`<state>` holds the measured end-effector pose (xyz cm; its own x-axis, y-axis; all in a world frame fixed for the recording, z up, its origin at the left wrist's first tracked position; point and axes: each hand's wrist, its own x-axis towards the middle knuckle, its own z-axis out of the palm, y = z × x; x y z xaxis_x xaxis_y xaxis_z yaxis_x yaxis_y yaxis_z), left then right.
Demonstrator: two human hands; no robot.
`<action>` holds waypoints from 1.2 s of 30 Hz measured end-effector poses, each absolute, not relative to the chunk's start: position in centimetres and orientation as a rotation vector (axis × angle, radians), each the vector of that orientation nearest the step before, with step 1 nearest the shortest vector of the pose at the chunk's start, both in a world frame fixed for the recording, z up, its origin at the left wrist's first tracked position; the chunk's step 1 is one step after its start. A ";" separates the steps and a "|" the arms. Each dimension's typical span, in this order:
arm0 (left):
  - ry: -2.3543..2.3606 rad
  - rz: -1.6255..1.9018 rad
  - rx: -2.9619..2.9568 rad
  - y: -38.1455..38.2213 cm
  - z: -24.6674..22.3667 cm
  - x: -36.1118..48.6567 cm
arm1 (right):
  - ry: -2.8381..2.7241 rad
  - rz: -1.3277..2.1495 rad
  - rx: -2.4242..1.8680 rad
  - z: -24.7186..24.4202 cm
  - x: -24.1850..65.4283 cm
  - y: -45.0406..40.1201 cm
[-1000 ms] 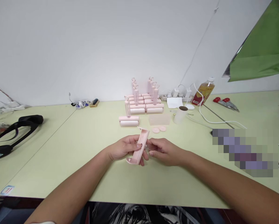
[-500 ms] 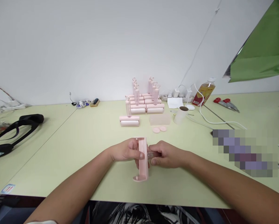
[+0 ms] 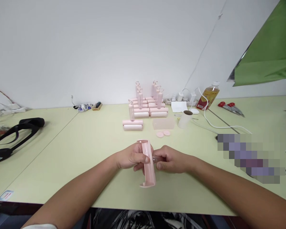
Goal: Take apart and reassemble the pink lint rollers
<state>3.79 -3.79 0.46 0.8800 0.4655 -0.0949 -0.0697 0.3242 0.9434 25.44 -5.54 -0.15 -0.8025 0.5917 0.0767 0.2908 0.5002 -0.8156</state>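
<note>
A pink roller frame [image 3: 149, 171], its hollow side facing me, is held over the near part of the table. My left hand [image 3: 132, 156] grips it around the middle, thumb lying across the hollow. On its right side, my right hand [image 3: 170, 159] is closed around a clear handle [image 3: 156, 159] that meets the back of the frame; the hand hides most of the handle. Beyond my hands lie two pink discs [image 3: 163, 134], a translucent pink cover [image 3: 163, 123] and a white roll [image 3: 185, 119] standing upright.
Several pink rollers with upright handles [image 3: 132, 125] stand in rows near the wall. A bottle [image 3: 208, 95], white cables and red-handled tools [image 3: 231, 108] are at the right. Black headgear [image 3: 18, 136] lies at the left, a small box [image 3: 97, 106] at the back.
The pink frame has tilted, its lower end swinging slightly right and its hollow turning a little. Both hands keep their hold.
</note>
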 end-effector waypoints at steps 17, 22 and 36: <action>0.423 0.476 1.094 -4.5 0.8 4.3 | -2.353 1.266 -0.691 -0.5 25.6 -5.0; 0.418 0.519 1.057 -5.0 1.5 4.7 | -2.354 1.178 -0.660 -0.4 25.8 -4.9; 0.369 0.571 1.042 -5.3 1.3 4.9 | -2.431 0.880 -0.700 0.8 26.0 -5.1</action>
